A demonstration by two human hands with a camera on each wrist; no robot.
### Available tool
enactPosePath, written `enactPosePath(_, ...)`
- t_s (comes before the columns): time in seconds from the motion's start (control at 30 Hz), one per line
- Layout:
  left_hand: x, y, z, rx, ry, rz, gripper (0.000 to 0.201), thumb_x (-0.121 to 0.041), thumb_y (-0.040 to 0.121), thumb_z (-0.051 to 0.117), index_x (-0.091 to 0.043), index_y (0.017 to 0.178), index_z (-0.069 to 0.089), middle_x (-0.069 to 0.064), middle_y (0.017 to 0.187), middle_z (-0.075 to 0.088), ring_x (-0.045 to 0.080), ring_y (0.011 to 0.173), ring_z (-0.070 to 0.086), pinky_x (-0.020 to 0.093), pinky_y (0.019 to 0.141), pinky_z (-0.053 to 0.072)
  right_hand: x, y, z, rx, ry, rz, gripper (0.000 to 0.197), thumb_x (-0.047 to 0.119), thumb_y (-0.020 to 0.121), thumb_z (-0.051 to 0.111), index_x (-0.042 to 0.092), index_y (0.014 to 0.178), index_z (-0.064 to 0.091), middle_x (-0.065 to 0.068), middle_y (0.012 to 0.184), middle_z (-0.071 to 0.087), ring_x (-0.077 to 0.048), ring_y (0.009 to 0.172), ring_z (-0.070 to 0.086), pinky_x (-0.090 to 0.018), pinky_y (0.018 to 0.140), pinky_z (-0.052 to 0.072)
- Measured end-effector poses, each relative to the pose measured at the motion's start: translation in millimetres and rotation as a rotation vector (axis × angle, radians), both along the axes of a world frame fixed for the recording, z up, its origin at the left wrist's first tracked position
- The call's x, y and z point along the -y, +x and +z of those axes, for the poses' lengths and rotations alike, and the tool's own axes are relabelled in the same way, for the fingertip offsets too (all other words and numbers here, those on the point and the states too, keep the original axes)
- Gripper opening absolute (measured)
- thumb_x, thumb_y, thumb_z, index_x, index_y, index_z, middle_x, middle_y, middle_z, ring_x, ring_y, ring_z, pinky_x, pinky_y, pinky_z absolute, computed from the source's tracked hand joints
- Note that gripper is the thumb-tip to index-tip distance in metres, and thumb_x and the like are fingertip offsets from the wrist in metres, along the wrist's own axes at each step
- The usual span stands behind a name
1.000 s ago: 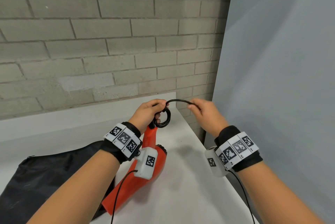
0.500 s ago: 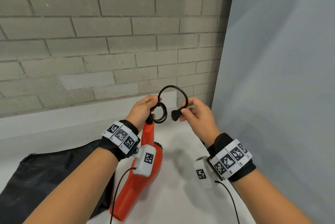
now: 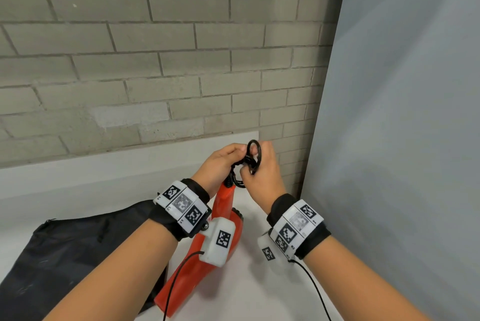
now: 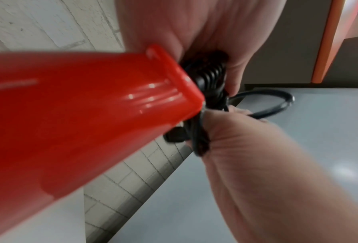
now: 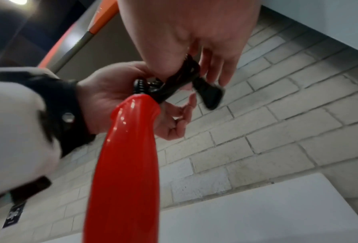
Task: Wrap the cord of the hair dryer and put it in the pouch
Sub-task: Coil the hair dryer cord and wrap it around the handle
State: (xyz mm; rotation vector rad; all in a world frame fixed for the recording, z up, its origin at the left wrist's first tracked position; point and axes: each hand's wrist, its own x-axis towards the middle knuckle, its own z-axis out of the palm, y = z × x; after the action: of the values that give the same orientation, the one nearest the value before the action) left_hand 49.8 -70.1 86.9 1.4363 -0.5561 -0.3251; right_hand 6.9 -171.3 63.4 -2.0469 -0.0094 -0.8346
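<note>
A red hair dryer stands tilted over the white table, its handle end up between my hands. My left hand grips the coiled black cord at the handle's ribbed end. My right hand pinches the cord's last loop against the coil, thumb and fingers curled round it. The black plug sticks out below the right hand's fingers. A black fabric pouch lies flat on the table at the left, under my left forearm.
A grey brick wall rises behind the table. A pale grey panel stands along the right side, past the table's right edge. Thin black wires hang from both wrist cameras.
The right hand has carried the cord's loose end leftward onto the coil, so the wide loop has shrunk to a small one. Both hands now meet above the dryer's handle.
</note>
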Motion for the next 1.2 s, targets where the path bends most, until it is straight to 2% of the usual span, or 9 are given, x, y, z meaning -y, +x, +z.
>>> enactPosePath(0.07,0.4,1.7,-0.7,0.036,-0.003,0.001,0.016,-0.014,0.092,0.046,-0.016,0.088,0.062,0.001,0.090,0.062,0.009,0.087,0.058,0.020,0.085,0.044,3.2,7.2,-0.3,-0.090,0.073,0.149,0.032,-0.010,0.079,0.044,0.012,0.101,0.039,0.007,0.078,0.047,-0.003,0.068,0.049,-0.022,0.063,0.040)
enactPosePath(0.17,-0.6,5.6,-0.9,0.032,-0.022,0.018,0.016,-0.016,0.092,0.045,-0.018,0.086,0.060,-0.003,0.079,0.064,0.008,0.075,0.061,0.016,0.073,0.049,13.2,10.9,-5.3,-0.155,0.030,0.263,0.036,0.004,0.090,0.045,0.011,0.124,0.035,0.001,0.080,0.058,-0.010,0.067,0.057,-0.022,0.061,0.046)
enactPosePath(0.3,-6.8,12.1,0.0,-0.070,-0.149,0.070,0.021,-0.017,0.095,0.039,-0.015,0.084,0.057,0.004,0.077,0.059,0.010,0.057,0.061,0.020,0.059,0.053,32.4,2.9,-28.1,-0.206,-0.219,0.284,0.024,0.032,0.092,0.040,0.012,0.098,0.051,0.007,0.062,0.049,-0.007,0.055,0.045,-0.024,0.055,0.036)
enactPosePath(0.37,-9.4,13.3,0.0,-0.064,-0.146,0.069,0.022,-0.015,0.095,0.037,-0.014,0.083,0.055,0.004,0.076,0.053,0.006,0.046,0.054,0.018,0.049,0.048,41.7,3.8,-39.3,-0.300,-0.281,0.218,0.029,0.028,0.096,0.037,0.007,0.095,0.057,0.010,0.056,0.041,-0.005,0.052,0.039,-0.026,0.055,0.033)
enactPosePath(0.47,-8.7,11.5,0.7,-0.068,-0.138,0.053,0.019,-0.012,0.094,0.041,-0.013,0.078,0.052,0.002,0.071,0.043,0.004,0.037,0.037,0.016,0.041,0.038,49.2,6.7,-40.1,-0.394,-0.321,0.096,0.026,0.020,0.098,0.034,0.012,0.106,0.057,0.007,0.061,0.047,-0.004,0.052,0.039,-0.027,0.058,0.035)
enactPosePath(0.63,-8.6,8.7,5.1,-0.071,-0.056,0.027,0.017,-0.005,0.088,0.051,-0.014,0.074,0.055,-0.002,0.066,0.046,0.003,0.038,0.036,0.016,0.041,0.038,58.9,6.5,-7.8,-0.241,-0.131,-0.066,0.024,0.012,0.094,0.039,0.012,0.100,0.062,-0.002,0.075,0.058,-0.016,0.058,0.048,-0.027,0.063,0.039)
enactPosePath(0.83,-11.7,7.8,6.2,0.032,0.135,-0.026,0.012,-0.005,0.086,0.056,-0.016,0.082,0.061,0.003,0.071,0.053,0.006,0.042,0.043,0.026,0.055,0.042,60.1,-15.0,44.7,-0.098,-0.323,-0.196,0.024,0.021,0.095,0.040,0.016,0.103,0.063,-0.010,0.080,0.067,-0.029,0.073,0.059,-0.038,0.066,0.049)
enactPosePath(1.0,-4.1,-1.5,9.0,0.103,0.230,-0.065,0.021,-0.007,0.088,0.054,-0.009,0.107,0.060,0.006,0.092,0.066,0.005,0.044,0.043,0.019,0.054,0.043,45.6,-29.6,64.4,-0.007,-0.431,-0.206,0.022,0.020,0.094,0.041,0.016,0.100,0.061,-0.005,0.080,0.066,-0.023,0.074,0.057,-0.034,0.064,0.046)
enactPosePath(1.2,-5.1,0.6,9.0,0.001,0.148,-0.042,0.014,-0.007,0.090,0.050,-0.008,0.089,0.064,0.005,0.083,0.067,0.006,0.043,0.038,0.020,0.047,0.039,51.0,-36.8,62.1,-0.068,-0.324,-0.052,0.021,0.016,0.094,0.043,0.014,0.099,0.064,0.005,0.068,0.056,-0.012,0.059,0.050,-0.031,0.060,0.044)
